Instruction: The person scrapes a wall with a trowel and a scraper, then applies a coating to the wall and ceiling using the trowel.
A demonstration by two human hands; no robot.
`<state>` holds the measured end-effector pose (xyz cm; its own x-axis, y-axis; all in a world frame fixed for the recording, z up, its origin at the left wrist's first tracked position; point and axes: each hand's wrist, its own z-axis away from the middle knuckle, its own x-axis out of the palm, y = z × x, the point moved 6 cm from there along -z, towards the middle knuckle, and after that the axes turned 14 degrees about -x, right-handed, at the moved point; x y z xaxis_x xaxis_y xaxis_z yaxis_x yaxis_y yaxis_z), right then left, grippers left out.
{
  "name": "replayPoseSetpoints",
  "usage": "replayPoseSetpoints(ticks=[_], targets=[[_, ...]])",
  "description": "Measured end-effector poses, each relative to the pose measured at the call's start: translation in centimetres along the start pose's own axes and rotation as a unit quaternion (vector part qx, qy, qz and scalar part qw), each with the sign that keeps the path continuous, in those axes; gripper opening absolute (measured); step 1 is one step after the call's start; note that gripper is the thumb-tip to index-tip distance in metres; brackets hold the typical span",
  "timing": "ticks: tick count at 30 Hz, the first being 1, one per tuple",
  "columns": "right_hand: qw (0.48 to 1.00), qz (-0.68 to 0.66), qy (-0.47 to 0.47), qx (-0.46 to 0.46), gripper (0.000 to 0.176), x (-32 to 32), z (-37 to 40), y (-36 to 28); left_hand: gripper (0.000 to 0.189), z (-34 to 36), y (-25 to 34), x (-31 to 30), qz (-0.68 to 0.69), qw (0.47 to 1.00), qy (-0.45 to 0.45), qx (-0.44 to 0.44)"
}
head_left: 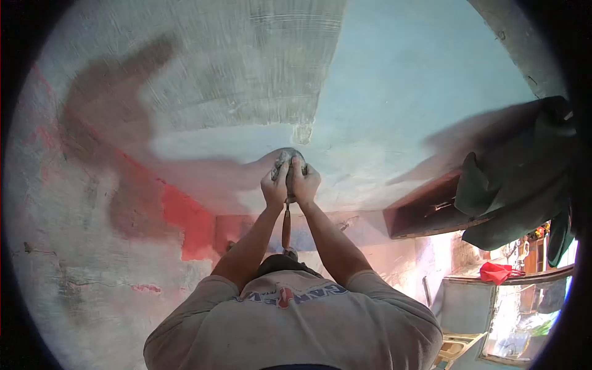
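My left hand (276, 182) and my right hand (304, 182) are held close together in front of me, arms stretched out. Both sets of fingers curl around a grey rounded lump (288, 152), its surface smeared and dull, and grey residue coats my fingers. Between my palms and below them runs a tool with a brown wooden handle (287, 229), its narrow metal neck just under my wrists. The tool's upper end is hidden by my hands, so I cannot tell its kind. Behind the hands is a pale blue wall (401, 80) with a rough grey coated patch (246, 74).
A red painted strip (188, 219) marks the left wall (92, 271). At right, dark green cloth (505, 185) hangs over a brown ledge (425, 213). Lower right, a red bag (495, 272) lies on a cabinet top (536, 277), with a pale chair (456, 346) below.
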<state>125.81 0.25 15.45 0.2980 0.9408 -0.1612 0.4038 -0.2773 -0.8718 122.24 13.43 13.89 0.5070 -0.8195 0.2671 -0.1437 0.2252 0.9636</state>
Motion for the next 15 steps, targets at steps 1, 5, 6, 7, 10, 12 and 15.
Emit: replayPoseSetpoints(ticks=[1, 5, 6, 7, 10, 12, 15], targets=[[1.000, -0.015, 0.004, 0.004, 0.056, 0.7, -1.2, 0.0, 0.031, -0.6, 1.1, 0.5, 0.019, 1.000, -0.013, -0.018], [1.000, -0.004, 0.006, 0.008, 0.061, -0.1, -1.3, -1.9, 0.031, -1.2, 0.3, 0.1, 0.008, 0.997, -0.023, -0.068], [1.000, 0.010, 0.010, 0.009, 0.062, -0.2, -0.9, -1.5, 0.031, -0.9, -0.1, -0.2, -0.009, 0.998, -0.014, -0.069], [1.000, 0.019, 0.008, 0.010, 0.063, -0.5, -0.1, -1.1, 0.031, -0.2, 0.0, -0.5, -0.042, 0.998, -0.015, -0.042], [0.999, -0.011, 0.008, 0.036, 0.063, 0.0, 0.3, 0.0, 0.031, -0.1, -0.1, -0.4, -0.016, 1.000, 0.004, -0.007], [1.000, 0.002, 0.003, 0.012, 0.061, -0.1, -1.6, -1.9, 0.030, -1.1, 1.6, 0.3, -0.025, 1.000, -0.006, -0.014], [0.999, -0.030, 0.011, 0.013, 0.057, 0.1, -1.4, -1.3, 0.030, -1.2, 1.0, 0.1, -0.031, 0.998, -0.028, -0.040]])
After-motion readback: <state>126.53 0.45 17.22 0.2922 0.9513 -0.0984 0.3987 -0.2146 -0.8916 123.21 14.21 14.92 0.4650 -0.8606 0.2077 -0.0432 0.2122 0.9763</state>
